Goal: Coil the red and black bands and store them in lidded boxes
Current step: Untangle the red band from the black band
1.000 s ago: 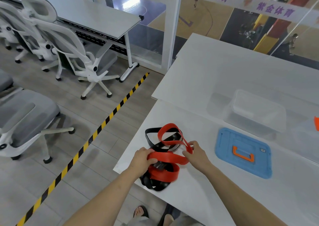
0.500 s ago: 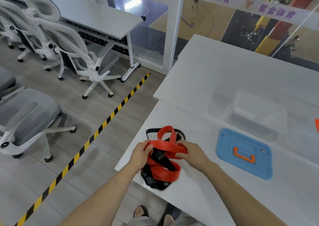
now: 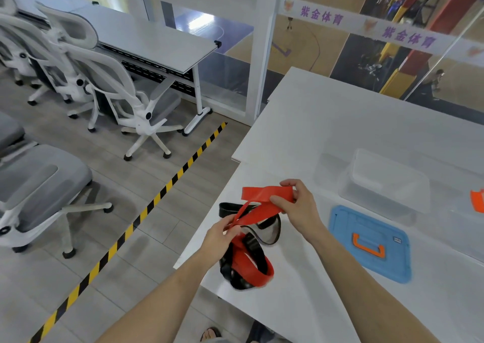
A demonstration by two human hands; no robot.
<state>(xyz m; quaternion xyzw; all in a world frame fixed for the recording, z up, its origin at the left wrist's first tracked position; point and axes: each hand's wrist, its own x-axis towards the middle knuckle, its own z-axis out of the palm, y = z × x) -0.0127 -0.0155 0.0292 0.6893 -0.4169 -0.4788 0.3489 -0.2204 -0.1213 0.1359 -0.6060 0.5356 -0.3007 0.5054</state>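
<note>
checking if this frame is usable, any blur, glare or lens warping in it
Head view: the left hand and the red band near it are smeared by motion; the right hand is sharper. Head view: wide-angle bending curves the striped floor tape and table edge. Head view: glass reflections wash out the clear box; lighting is soft, shadows faint.

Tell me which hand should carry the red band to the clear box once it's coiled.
Right, probably. The right hand already pinches the red band's folded end and sits nearer the clear box; the left hand grips the band's lower strand, farther away.
</note>
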